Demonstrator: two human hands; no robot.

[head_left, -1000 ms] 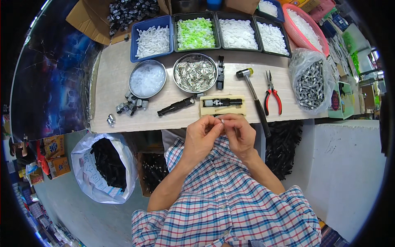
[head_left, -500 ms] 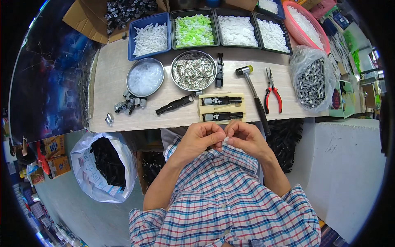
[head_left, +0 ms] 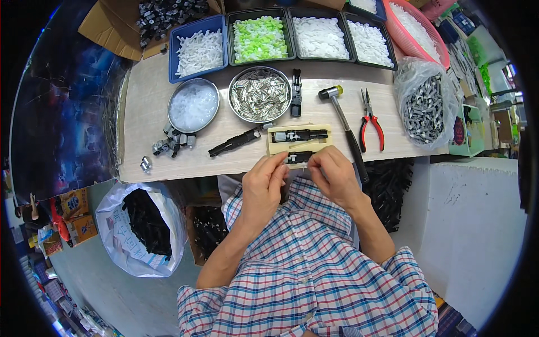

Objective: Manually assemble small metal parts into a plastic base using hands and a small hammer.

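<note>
A small black part [head_left: 297,158] is lying at the near edge of the bench [head_left: 140,112], on the near end of a pale wooden jig block [head_left: 275,147], and both hands are meeting over it. The left hand [head_left: 264,182] is curling its fingers, with thumb and forefinger pinching at the part's left end. The right hand [head_left: 334,174] is pinching with its fingertips at the part's right end; what lies between those fingertips is too small to tell. A second black part [head_left: 299,135] is sitting on the far half of the jig. Just right of the jig, a hammer [head_left: 343,121] with a black handle is lying beside red-handled pliers [head_left: 370,121]. To the left, a long black piece [head_left: 236,141] is resting on the bench. Farther off, a round metal bowl [head_left: 260,95] of small metal pieces is standing beside a round tin [head_left: 193,105] of clear bits. A clear bag [head_left: 426,104] of grey parts is slumping at the right end.
</note>
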